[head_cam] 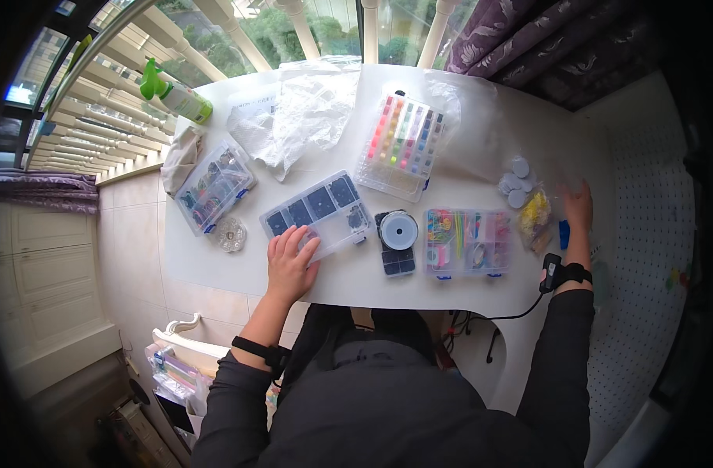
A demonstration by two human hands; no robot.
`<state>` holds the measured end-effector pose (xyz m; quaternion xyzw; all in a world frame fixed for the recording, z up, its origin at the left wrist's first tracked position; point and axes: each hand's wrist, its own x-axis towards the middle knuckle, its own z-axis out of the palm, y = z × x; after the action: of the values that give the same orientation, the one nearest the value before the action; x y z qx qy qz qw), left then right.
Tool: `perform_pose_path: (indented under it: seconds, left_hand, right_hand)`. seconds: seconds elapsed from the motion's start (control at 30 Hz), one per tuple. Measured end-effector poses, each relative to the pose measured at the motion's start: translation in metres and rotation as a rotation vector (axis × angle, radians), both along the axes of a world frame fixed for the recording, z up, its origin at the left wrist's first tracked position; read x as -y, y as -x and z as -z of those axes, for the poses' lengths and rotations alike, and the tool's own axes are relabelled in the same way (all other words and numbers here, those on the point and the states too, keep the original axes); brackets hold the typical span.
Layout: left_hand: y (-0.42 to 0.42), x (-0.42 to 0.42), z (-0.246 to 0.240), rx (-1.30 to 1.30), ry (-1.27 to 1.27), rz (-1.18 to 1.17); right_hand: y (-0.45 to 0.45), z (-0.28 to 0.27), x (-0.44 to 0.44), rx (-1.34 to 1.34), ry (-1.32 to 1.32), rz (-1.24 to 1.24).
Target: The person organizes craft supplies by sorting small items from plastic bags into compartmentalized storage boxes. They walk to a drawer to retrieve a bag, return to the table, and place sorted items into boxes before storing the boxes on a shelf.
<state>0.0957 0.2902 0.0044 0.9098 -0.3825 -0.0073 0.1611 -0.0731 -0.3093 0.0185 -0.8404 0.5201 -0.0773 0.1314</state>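
My left hand (291, 260) lies palm-down on the near corner of a clear plastic compartment box (339, 237), its fingers spread across the plastic. Dark small pieces fill several of that box's compartments, and my fingers cover part of it. Far to the right, my right hand (577, 206) is over the table edge, its fingertips blurred; whether they hold anything is unclear. Just left of it lie a clear bag of yellow and pale pieces (534, 216) and a small blue object (564, 234). A round clear-lidded container (398, 230) rests on a small dark-filled box (398, 263).
Around them on the white table (227, 278) are a box of coloured spools or beads (403, 140), a craft-supply box (467, 243), another divided box (215, 187), a flower-shaped case (232, 235), white discs (517, 181), crumpled white wrapping (315, 111) and a spray bottle (178, 96). A cable (517, 316) hangs at the front edge.
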Motion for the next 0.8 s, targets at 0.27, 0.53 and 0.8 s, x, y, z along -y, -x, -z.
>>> perform_pose_path:
  seconds: [0.27, 0.53, 0.8]
  left_hand:
    - [0.001, -0.028, -0.002, -0.006, -0.119, 0.009]
    - [0.025, -0.073, -0.002, 0.026, -0.158, 0.061]
    - [0.069, -0.117, 0.021, 0.144, -0.066, 0.053]
  right_hand:
    - [-0.052, -0.044, -0.227, 0.317, -0.205, -0.876]
    - [-0.109, -0.012, -0.402, 0.055, 0.094, -1.518]
    - [-0.075, 0.018, -0.442, -0.052, 0.023, -1.662]
